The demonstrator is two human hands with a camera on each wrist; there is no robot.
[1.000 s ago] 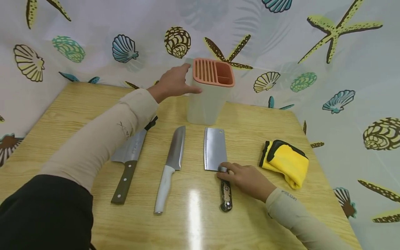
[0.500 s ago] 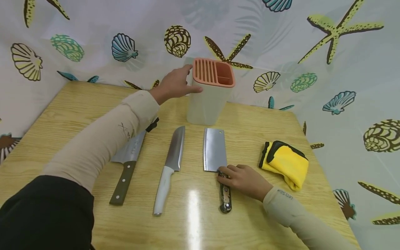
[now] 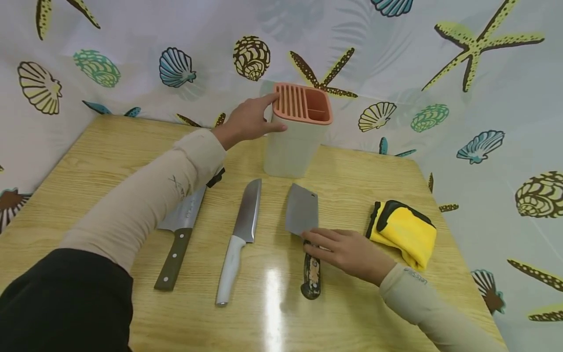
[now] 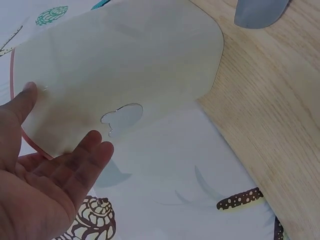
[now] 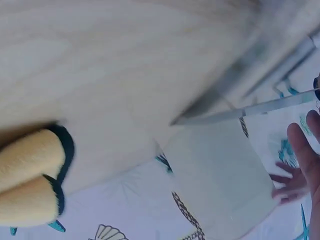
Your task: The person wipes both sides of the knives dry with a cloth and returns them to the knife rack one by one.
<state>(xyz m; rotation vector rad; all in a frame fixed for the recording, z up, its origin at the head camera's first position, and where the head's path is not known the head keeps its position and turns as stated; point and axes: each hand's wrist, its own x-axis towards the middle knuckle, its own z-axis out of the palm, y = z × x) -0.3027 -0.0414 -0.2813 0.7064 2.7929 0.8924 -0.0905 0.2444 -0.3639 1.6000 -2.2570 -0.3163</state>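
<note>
My right hand (image 3: 349,254) pinches a small cleaver (image 3: 302,210) where its worn black handle meets the blade. The cleaver is slightly raised and tilted, with a shadow under it. Its blade appears nearly edge-on in the right wrist view. At the back, my left hand (image 3: 250,117) touches the left side of a pale knife holder (image 3: 290,151). Its thumb lies on the front face and its index finger reaches the orange slotted rim. In the left wrist view, those fingers (image 4: 85,165) are fairly straight beside the holder.
A white-handled kitchen knife (image 3: 237,239) lies left of the cleaver. Further left is a wide-bladed knife with an olive handle (image 3: 174,259), partly under my left sleeve, near a black-handled item (image 3: 215,177). A folded yellow-and-black cloth item (image 3: 404,232) lies at right on the wooden table (image 3: 352,176).
The cleaver has lifted off the table and tilted, its handle end shifting left, with my right hand on it. My left index finger has come onto the holder's rim.
</note>
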